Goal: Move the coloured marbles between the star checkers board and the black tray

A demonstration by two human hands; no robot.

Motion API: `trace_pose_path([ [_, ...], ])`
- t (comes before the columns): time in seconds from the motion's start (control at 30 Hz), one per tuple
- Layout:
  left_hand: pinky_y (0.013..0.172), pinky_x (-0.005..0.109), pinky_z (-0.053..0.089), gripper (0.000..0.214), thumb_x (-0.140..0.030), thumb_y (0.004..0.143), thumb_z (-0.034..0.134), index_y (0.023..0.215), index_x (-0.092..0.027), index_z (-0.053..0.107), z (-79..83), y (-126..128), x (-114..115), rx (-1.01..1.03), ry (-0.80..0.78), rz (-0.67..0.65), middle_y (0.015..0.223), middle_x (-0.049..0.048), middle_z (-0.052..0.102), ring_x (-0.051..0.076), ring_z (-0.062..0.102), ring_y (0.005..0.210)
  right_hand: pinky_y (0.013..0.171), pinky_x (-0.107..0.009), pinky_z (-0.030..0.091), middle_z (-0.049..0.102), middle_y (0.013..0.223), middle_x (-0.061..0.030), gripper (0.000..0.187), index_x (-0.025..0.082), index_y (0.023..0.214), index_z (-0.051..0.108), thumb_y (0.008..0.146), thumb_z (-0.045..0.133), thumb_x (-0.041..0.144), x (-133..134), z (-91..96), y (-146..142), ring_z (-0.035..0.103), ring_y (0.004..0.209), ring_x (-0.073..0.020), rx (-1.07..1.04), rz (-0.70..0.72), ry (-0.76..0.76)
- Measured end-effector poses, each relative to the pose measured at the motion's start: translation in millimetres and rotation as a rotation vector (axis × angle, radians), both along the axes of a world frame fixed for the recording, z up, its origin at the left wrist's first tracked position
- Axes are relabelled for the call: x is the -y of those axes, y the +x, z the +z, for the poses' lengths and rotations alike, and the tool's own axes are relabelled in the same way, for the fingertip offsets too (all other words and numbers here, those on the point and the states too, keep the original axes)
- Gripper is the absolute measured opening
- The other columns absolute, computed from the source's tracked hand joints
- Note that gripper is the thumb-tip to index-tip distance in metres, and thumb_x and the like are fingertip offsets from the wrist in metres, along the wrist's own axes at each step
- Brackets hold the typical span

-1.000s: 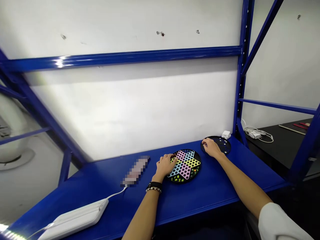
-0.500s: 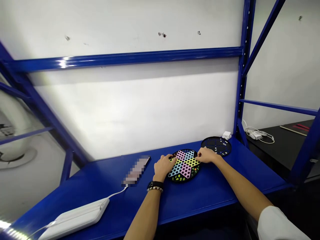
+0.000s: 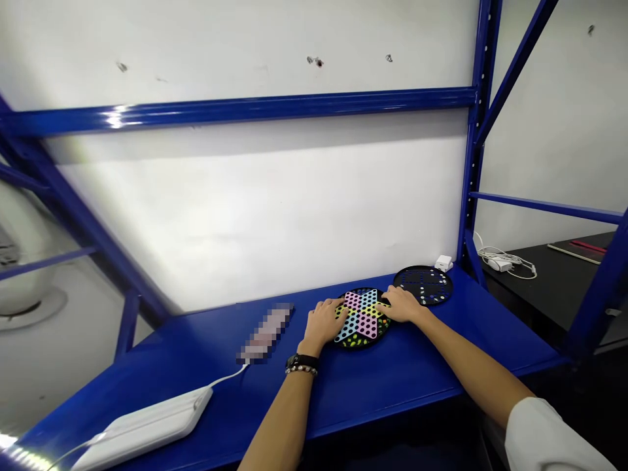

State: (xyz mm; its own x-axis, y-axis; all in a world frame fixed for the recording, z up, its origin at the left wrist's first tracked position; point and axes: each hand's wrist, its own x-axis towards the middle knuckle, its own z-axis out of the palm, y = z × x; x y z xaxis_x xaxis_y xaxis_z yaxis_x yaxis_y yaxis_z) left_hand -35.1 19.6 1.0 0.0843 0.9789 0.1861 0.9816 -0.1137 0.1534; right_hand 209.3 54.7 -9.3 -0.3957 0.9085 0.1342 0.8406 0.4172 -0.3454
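Observation:
A round black Chinese checkers board (image 3: 367, 327) with a pink, light blue and yellow star of holes lies flat on the blue shelf. Coloured pieces show around the star, under its edge. My left hand (image 3: 324, 322) grips the board's left side, thumb over the star and fingers at the far rim. On the opposite side my right hand (image 3: 400, 305) holds the right rim, its thumb reaching onto the yellow part. Some fingertips of both hands are hidden. Just behind my right hand lies a second round black board (image 3: 424, 282) with a blue grid and small pale pieces.
A blurred-out flat device (image 3: 267, 333) lies to the left, cabled to a white power strip (image 3: 147, 425). A white charger (image 3: 443, 263) stands at the back right corner. Blue shelf posts (image 3: 471, 163) and a white wall (image 3: 269, 209) bound the shelf (image 3: 383, 386).
The star has turned slightly counterclockwise: its far tips moved left and its near tips right. Both hands stay on the board, the left fingers now spread further over its far edge.

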Motion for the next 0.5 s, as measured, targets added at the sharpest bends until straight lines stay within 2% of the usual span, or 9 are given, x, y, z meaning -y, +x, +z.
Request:
trace_pose_path([
  [0.13, 0.092, 0.044, 0.042, 0.046, -0.048, 0.093, 0.037, 0.131, -0.030, 0.056, 2.5, 5, 2, -0.048, -0.006, 0.081, 0.125, 0.0087, 0.062, 0.030, 0.055, 0.114, 0.088, -0.033, 0.042, 0.060, 0.118, -0.0109, 0.055, 0.021, 0.117, 0.065, 0.080, 0.061, 0.061, 1, 5.3, 2, 0.056, 0.108, -0.0262, -0.031, 0.014, -0.006],
  [0.2, 0.090, 0.045, 0.042, 0.046, -0.048, 0.092, 0.037, 0.128, -0.028, 0.058, 4.4, 9, 2, -0.082, 0.007, 0.123, 0.123, 0.0098, 0.063, 0.031, 0.056, 0.113, 0.084, -0.031, 0.042, 0.061, 0.114, -0.0097, 0.054, 0.020, 0.111, 0.066, 0.076, 0.066, 0.061, 3, 10.9, 4, 0.058, 0.103, -0.0246, -0.047, 0.024, 0.013],
  [0.37, 0.085, 0.044, 0.043, 0.043, -0.047, 0.093, 0.036, 0.114, -0.021, 0.063, 9.9, 17, 4, -0.171, 0.011, 0.176, 0.113, 0.0126, 0.066, 0.032, 0.062, 0.102, 0.067, -0.025, 0.038, 0.065, 0.092, -0.0034, 0.028, 0.021, 0.086, 0.065, 0.078, 0.068, 0.048, 5, 18.7, 4, 0.058, 0.082, -0.0167, -0.082, 0.001, 0.045],
  [0.5, 0.082, 0.042, 0.044, 0.045, -0.048, 0.094, 0.035, 0.112, -0.019, 0.062, 12.8, 19, 4, -0.199, -0.018, 0.213, 0.111, 0.0141, 0.067, 0.032, 0.065, 0.098, 0.061, -0.024, 0.033, 0.067, 0.083, -0.0018, 0.023, 0.021, 0.077, 0.064, 0.081, 0.065, 0.043, 3, 16.9, 4, 0.058, 0.075, -0.0147, -0.086, -0.037, 0.012],
])
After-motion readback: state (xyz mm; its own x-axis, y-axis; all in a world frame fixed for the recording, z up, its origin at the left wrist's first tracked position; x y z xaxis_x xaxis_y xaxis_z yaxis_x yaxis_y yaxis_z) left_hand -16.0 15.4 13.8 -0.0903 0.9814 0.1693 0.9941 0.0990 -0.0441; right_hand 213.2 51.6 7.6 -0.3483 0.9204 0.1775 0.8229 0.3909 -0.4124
